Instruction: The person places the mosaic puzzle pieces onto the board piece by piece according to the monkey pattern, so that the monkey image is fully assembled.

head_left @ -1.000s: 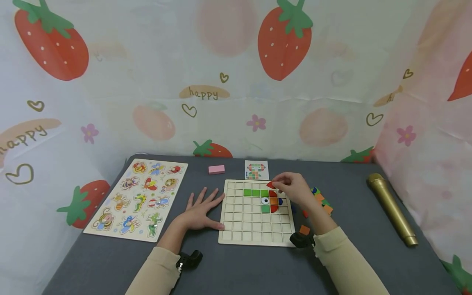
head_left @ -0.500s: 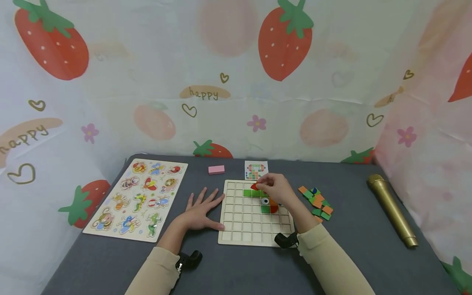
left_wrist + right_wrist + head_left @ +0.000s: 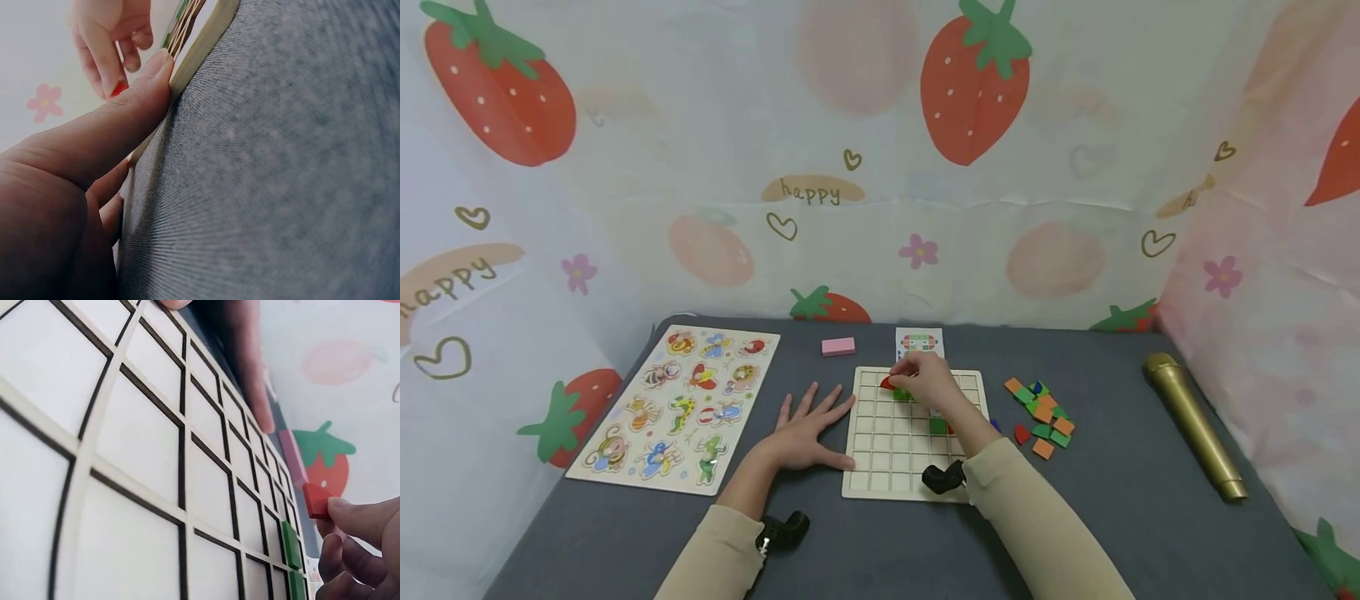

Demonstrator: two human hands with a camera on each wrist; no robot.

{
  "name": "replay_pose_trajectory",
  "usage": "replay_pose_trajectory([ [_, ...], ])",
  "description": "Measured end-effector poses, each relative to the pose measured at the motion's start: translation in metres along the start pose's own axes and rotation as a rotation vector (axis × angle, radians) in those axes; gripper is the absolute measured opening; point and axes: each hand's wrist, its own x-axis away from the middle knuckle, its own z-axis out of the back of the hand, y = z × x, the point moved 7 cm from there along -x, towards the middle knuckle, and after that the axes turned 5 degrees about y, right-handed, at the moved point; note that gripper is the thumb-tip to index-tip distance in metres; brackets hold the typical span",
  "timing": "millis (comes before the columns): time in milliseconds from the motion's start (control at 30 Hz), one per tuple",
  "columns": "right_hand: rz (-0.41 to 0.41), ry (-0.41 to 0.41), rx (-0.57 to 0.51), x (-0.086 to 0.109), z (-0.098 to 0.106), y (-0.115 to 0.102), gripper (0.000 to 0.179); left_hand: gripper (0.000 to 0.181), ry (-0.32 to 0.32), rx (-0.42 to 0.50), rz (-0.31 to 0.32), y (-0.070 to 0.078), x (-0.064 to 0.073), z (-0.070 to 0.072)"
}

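Observation:
My right hand (image 3: 928, 383) pinches a small red tile (image 3: 317, 501) between thumb and fingers, above the far left part of a wooden grid board (image 3: 880, 467). Just beneath it, green tiles (image 3: 289, 544) sit in the grid. Another green tile (image 3: 937, 426) lies farther down the board; the pieces around it are mostly hidden by the right hand and forearm. My left hand (image 3: 801, 437) rests with spread fingers at the board's left side. In the left wrist view, its thumb (image 3: 147, 81) touches the board's edge.
Several loose coloured tiles (image 3: 1043, 408) lie right of the board. A patterned card (image 3: 919, 337), partly covered, and a pink block (image 3: 838, 347) are behind it. An insect-picture board (image 3: 647, 417) lies at the left, a gold microphone-shaped object (image 3: 1195, 425) at the right.
My right hand has carried the red tile leftward along the board's far side, from the right part to the upper left. The loose tiles at the right are now uncovered. My left hand stays put.

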Motion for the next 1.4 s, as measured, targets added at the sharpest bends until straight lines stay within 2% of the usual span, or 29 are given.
replay_pose_trajectory([
  [133, 0.010, -0.006, 0.018, -0.003, -0.007, -0.002, 0.007, 0.107, -0.001, -0.005, -0.002, -0.001, 0.000, -0.002],
  [400, 0.086, -0.031, 0.199, -0.006, -0.017, -0.009, 0.008, 0.106, 0.003, -0.011, 0.004, -0.004, -0.001, -0.003],
  [567, 0.073, -0.060, 0.291, -0.005, -0.022, -0.008, 0.011, 0.106, -0.004, -0.013, 0.008, -0.002, -0.001, -0.003],
  [800, 0.086, -0.059, 0.348, -0.002, -0.022, -0.013, 0.012, 0.107, 0.002, -0.014, 0.006, -0.003, -0.002, -0.002],
  [1000, 0.111, -0.039, 0.313, 0.007, -0.016, -0.020, 0.019, 0.107, 0.007, -0.017, 0.004, -0.004, -0.001, -0.003],
  [1233, 0.146, 0.001, 0.222, 0.028, 0.004, -0.022, 0.020, 0.107, 0.007, -0.019, 0.000, -0.004, -0.002, -0.003],
  [1400, 0.142, 0.043, 0.242, 0.041, 0.023, -0.017, 0.021, 0.107, 0.012, -0.012, -0.005, -0.003, -0.002, -0.002],
])
